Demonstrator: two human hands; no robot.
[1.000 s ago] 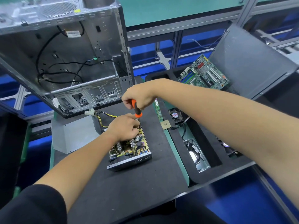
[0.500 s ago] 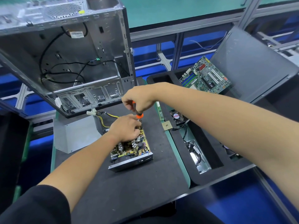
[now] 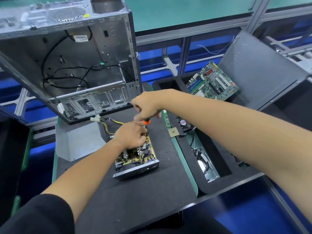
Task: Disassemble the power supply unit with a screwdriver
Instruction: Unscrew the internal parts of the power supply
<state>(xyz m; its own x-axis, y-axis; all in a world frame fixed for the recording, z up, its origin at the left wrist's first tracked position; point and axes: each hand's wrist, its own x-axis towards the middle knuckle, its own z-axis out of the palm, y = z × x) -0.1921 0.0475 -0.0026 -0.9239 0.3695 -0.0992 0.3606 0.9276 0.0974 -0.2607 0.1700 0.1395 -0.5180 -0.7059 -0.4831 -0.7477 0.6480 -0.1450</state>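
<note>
Power supply unit (image 3: 136, 159) sits just left of centre in the frame, flat on the black mat (image 3: 143, 191) that covers the table, lid off, its yellow circuit board and coils open to view. Left hand (image 3: 130, 136) is down on the far end of the board, fingers curled in among the parts; what they grip, if anything, I cannot tell. Right above it, the screwdriver (image 3: 146, 123) stands near upright, orange collar showing, shaft dropping into the unit beside the left fingers. Right hand (image 3: 146, 105) is on top of the handle, fingers blurred around it, holding it. Yellow and black cables (image 3: 109, 123) trail from the unit's far end toward a white plug. To the left lies the grey metal cover (image 3: 79, 142). Upper left of the frame, the gutted computer case (image 3: 72, 61), tilted, loose black wires inside. Right of the mat, a small square processor chip (image 3: 173, 132), then a black foam tray (image 3: 185, 149) holding a fan (image 3: 184, 123). Upper right, a green motherboard (image 3: 212, 81) leans by a dark grey side panel (image 3: 260, 71).
</note>
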